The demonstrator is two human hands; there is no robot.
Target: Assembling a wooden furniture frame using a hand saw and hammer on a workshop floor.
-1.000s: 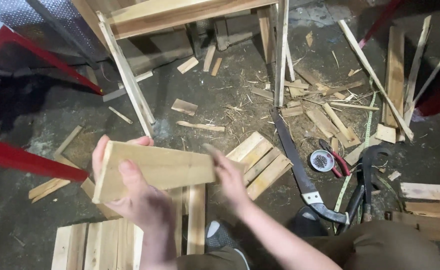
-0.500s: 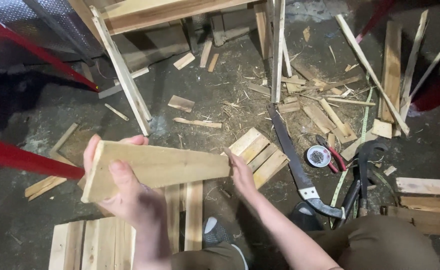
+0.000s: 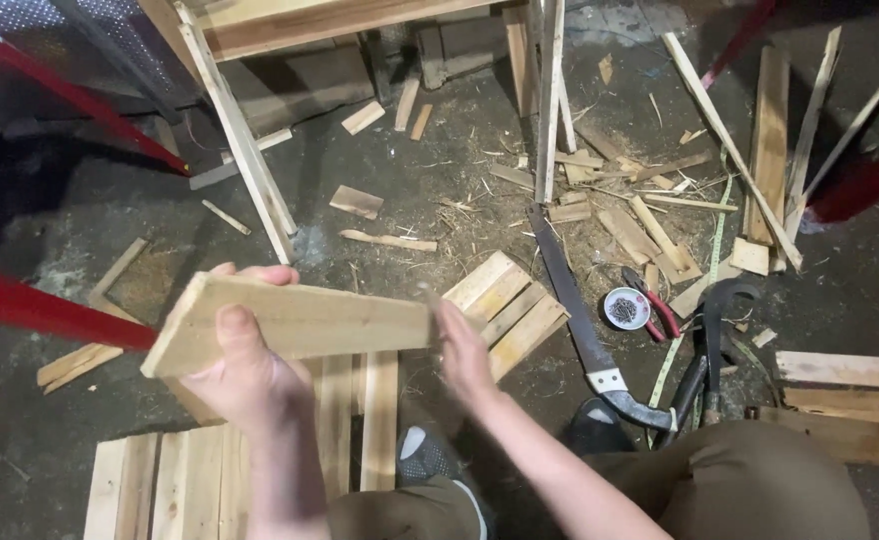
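We clamp the short wooden board (image 3: 300, 322) in our left hand (image 3: 245, 375), thumb pressed over its face to level it; our right hand (image 3: 463, 350) steadies its far end, fingers blurred, grip unclear.

Dark, dusty floor (image 3: 110, 230), strewn with wood offcuts; handsaw (image 3: 575, 310) amid them, small nail dish (image 3: 625, 308) and red-handled pliers (image 3: 660, 310) just right of it.

light: dim, even, from overhead | shadows: deep at left edge and top corners | blur: right hand (image 3: 460, 350) motion-smeared | rest: sharp, no glare
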